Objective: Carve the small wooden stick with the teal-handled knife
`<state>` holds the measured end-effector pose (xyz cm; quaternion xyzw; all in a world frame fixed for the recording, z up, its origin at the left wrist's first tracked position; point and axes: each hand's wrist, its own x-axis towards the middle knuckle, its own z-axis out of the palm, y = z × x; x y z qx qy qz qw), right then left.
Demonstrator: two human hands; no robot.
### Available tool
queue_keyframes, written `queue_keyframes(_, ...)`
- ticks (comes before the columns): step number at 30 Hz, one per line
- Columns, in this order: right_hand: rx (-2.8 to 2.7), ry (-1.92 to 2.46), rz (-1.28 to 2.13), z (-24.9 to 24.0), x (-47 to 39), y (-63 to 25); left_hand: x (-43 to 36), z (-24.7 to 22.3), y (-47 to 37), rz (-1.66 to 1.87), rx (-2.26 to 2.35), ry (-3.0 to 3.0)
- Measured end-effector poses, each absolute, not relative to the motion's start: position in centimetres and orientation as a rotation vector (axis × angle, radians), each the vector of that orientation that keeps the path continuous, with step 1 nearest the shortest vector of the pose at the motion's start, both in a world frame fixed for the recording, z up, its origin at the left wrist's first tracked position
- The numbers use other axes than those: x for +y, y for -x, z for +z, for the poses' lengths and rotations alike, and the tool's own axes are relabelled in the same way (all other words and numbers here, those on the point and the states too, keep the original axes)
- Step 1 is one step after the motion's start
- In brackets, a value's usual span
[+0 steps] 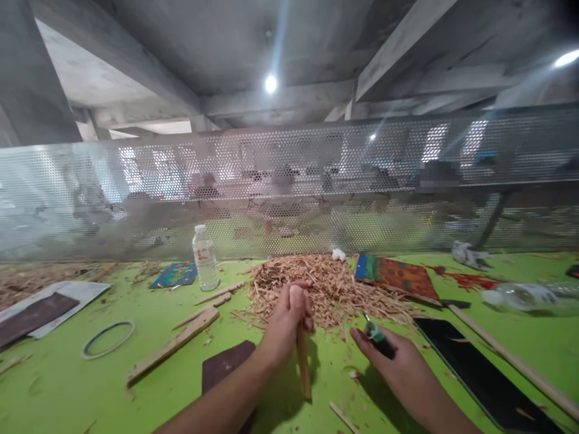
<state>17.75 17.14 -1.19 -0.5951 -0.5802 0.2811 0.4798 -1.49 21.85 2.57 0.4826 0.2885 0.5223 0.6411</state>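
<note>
My left hand [293,313] is closed around a narrow wooden stick [303,367], whose lower end points down toward me over the green table [172,392]. Apart from it on the right, my right hand [398,361] grips a small carving knife [379,339] with a dark handle, green wrapping near the front and a short metal tip. The blade is mostly too small to make out. Just beyond both hands lies a heap of wood shavings [316,280]. Under my left forearm is a dark brown sheet, perhaps sandpaper [226,364].
At left lie a carved wooden piece [174,346] and a ring [108,339]. A water bottle [205,259] stands behind; another bottle [534,298] lies on its side at right. Near my right hand are a phone [484,374] and a long rod [511,358]. A perforated screen [271,235] borders the back.
</note>
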Motion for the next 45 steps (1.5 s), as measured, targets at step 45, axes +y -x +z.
queue_keyframes(45,-2.044,1.266,-0.074,1.2,15.5,-21.9,16.7,1.0,-0.9,0.973,0.995,-1.357)
